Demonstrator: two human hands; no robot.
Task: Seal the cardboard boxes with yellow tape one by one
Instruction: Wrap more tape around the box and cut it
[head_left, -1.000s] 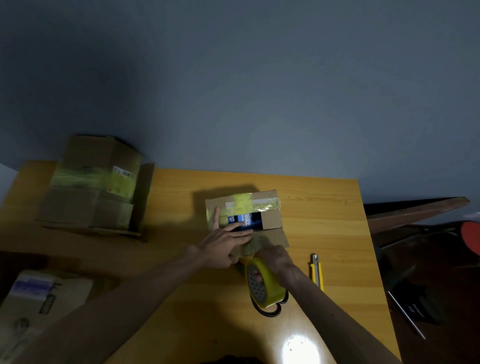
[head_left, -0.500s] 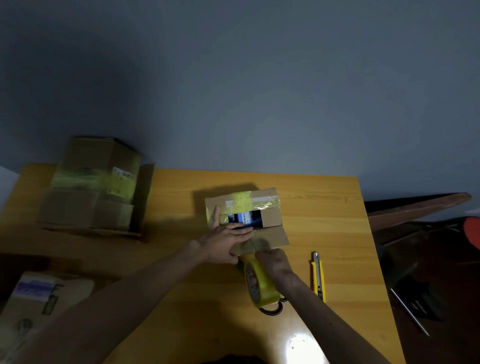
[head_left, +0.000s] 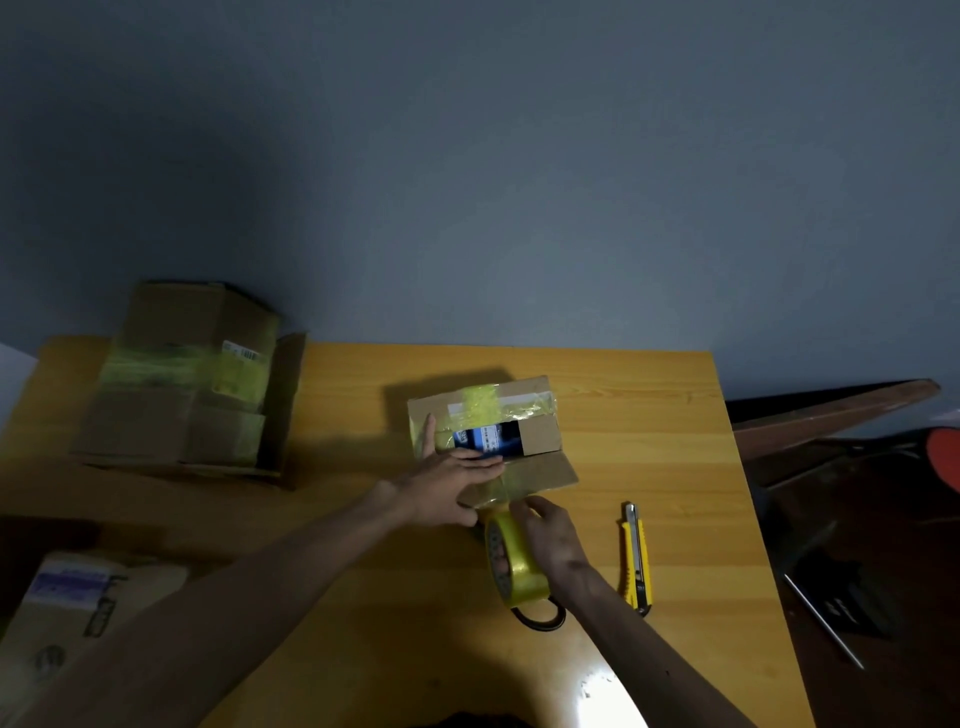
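Head view: the small cardboard box (head_left: 540, 436) lies near the centre of the worktop (head_left: 649, 415), with yellow tape across its top and its front flap folded out toward the person. The left hand (head_left: 447, 483) presses flat on its near left part, fingers straight, its grip holding nothing. The right hand (head_left: 550, 540), just in front of the flap, has its grip curled round the yellow tape roll (head_left: 519, 566), which stands on edge with a strip running up onto the flap. A utility knife (head_left: 636, 561) lies just right of the roll, and a larger taped box (head_left: 197, 384) sits at the far left.
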